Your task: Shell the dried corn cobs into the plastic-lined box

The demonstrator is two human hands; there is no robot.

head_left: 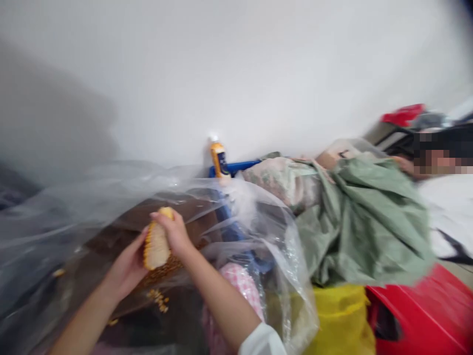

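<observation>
A corn cob, partly stripped to its pale core with yellow kernels along its edge, is held between both hands. My left hand grips its lower left side. My right hand wraps round its upper right end, the thumb lying near the top. Beneath the hands, loose corn kernels lie on brown and dark material inside a clear plastic sheet. More kernels are heaped behind the cob, partly hidden by my right forearm.
A bottle with an orange label stands against the white wall by a blue frame. Green cloth drapes to the right, above a yellow bag and a red object. Another person is at the far right.
</observation>
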